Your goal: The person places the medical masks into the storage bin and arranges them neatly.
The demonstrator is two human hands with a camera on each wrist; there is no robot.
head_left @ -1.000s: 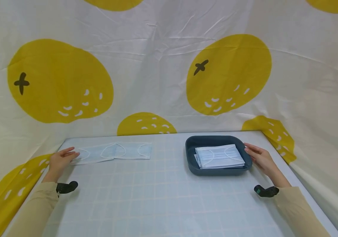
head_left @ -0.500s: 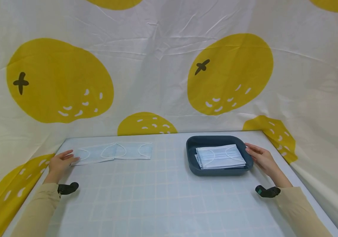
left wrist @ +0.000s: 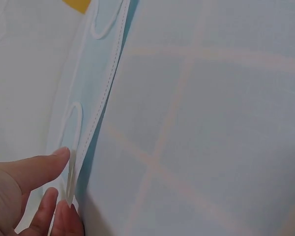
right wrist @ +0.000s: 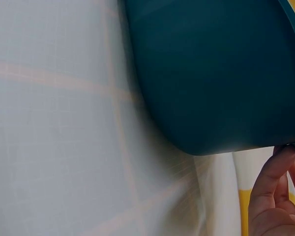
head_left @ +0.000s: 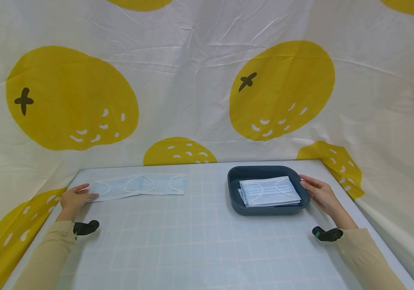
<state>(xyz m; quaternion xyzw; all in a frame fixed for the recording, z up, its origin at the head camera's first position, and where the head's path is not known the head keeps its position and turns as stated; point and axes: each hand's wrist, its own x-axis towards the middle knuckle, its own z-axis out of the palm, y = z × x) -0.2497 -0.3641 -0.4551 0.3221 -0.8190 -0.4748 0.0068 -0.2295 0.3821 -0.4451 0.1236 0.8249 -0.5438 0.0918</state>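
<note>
Two light blue face masks lie end to end at the table's back left: a left mask (head_left: pixel 116 189) and a right mask (head_left: pixel 165 185), white ear loops on top. My left hand (head_left: pixel 73 201) pinches the left mask's near end between thumb and fingers; the left wrist view shows the thumb (left wrist: pixel 46 169) at its ear loop and the mask's edge raised. At the back right, a dark blue-grey tray (head_left: pixel 233 201) holds a stack of folded masks (head_left: pixel 269 192). My right hand (head_left: pixel 321 195) grips the tray's right rim; in the right wrist view its fingers (right wrist: pixel 273 179) curl under the rim.
A pale checked cloth (head_left: pixel 192 241) covers the table. Behind it hangs a white curtain (head_left: pixel 192 92) with yellow fruit prints, also draped along both sides. Black cameras are strapped to the left wrist (head_left: pixel 86 228) and the right wrist (head_left: pixel 327 234).
My left hand has shifted slightly to the right, and its fingers have come together on the end of the left mask. The right hand and tray look unchanged.
</note>
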